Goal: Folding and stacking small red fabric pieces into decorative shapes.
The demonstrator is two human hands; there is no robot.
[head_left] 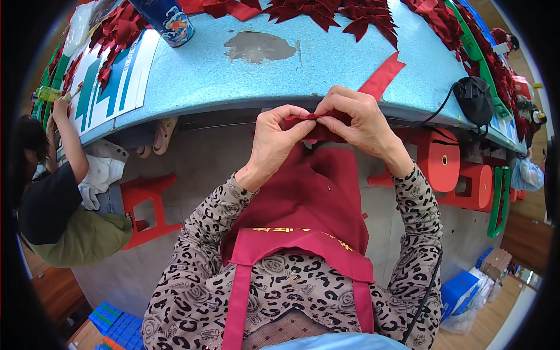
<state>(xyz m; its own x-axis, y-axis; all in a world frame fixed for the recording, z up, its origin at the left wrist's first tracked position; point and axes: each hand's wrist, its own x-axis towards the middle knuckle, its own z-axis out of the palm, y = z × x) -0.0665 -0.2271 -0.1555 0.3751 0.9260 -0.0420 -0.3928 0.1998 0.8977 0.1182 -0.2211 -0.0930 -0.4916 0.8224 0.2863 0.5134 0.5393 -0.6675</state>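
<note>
Progress, left to right. Far up and to the left of the left hand (pixel 273 139), a heap of dark red fabric bows (pixel 119 29) lies on the pale blue table (pixel 204 76); judged finished. Straight beyond both hands, toward the table's far side, a second spread of bows (pixel 309 10) shows notched tails; also judged finished. Up and right of the right hand (pixel 363 121), a third heap (pixel 434 23) of similar dark red pieces.

Work in hand: dark red ribbon (pixel 296 122) between the two hands, in front of the table's near edge and above the maroon apron (pixel 297 192). It is gathered narrow at the fingertips. Judged part-way: no complete bow shape visible yet, so shaping and fastening probably remain. No thread or tie can be made out at the pinch. Just beyond the right hand, a brighter red ribbon tail (pixel 383 76) with a notched end lies over the table; whether it joins the held piece cannot be told, fingers cover the spot.

Hands. Left: thumb and forefinger pinch the ribbon's gathered part, other fingers curled. Right: matching pinch just beside it, knuckles bent, fingertips nearly meeting those of the left.
</note>
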